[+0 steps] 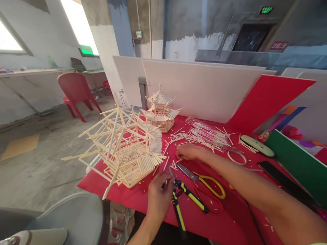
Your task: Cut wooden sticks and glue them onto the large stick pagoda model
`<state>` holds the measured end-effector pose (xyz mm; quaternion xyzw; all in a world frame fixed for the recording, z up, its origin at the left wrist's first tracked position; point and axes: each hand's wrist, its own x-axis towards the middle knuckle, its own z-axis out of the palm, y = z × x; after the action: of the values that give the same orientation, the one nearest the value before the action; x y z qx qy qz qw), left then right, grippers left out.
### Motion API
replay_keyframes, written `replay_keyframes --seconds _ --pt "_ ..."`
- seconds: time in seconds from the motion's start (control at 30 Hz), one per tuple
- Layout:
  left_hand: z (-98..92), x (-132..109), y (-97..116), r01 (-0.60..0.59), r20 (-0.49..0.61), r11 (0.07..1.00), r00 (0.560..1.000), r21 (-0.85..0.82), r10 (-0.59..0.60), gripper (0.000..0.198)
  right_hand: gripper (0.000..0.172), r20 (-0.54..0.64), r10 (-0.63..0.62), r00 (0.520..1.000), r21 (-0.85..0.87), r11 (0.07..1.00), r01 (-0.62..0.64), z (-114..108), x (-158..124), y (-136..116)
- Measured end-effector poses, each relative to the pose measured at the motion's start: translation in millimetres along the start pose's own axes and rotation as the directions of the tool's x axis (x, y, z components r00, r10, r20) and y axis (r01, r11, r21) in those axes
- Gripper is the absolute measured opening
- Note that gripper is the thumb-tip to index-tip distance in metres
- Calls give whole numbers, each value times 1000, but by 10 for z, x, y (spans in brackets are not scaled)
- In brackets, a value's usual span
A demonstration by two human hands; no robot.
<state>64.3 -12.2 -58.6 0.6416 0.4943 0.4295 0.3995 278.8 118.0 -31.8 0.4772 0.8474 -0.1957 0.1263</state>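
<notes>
My left hand is at the front of the red-covered table, its fingers curled together; anything inside them is too small to make out. Just right of it lie pliers with black and yellow handles. Farther in, my right hand reaches down with fingertips together among short cut stick pieces; its grip is partly hidden. Scissors with one yellow and one red handle lie below that hand. To the left stands a large open stick framework, with rows of sticks on part of its lower roof.
A smaller stick pagoda stands behind. Loose sticks and a plastic bag of sticks lie at the table's back. Rightward are a tape roll, a pale green case and a green board. A grey stool stands front left.
</notes>
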Motion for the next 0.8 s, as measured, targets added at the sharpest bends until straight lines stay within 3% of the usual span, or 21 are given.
replay_keyframes --seconds 0.13,0.23,0.3,0.37,0.47,0.67,0.8 --pt "-46 -98 14 27 -27 998 999 -50 -28 14 32 -127 65 990 189 981 -41 12 -209 -71" --pt "-22 -113 59 156 -24 965 986 -210 -165 18 24 -260 98 961 400 916 15 46 -468 -234" --pt "15 -97 120 310 26 869 945 -386 -326 31 23 -338 125 933 536 841 81 118 -649 -411" --pt "55 -83 196 418 114 715 894 -561 -433 46 24 -388 161 907 645 751 143 230 -808 -616" --pt "99 -104 302 441 197 572 877 -692 -439 48 24 -424 207 882 754 619 218 428 -985 -900" --pt "34 -256 414 410 181 537 886 -737 -428 45 28 -497 254 830 825 436 360 687 -1171 -1268" --pt "-119 -359 450 403 184 509 886 -761 -426 43 29 -583 278 763 790 411 455 766 -1141 -1505"
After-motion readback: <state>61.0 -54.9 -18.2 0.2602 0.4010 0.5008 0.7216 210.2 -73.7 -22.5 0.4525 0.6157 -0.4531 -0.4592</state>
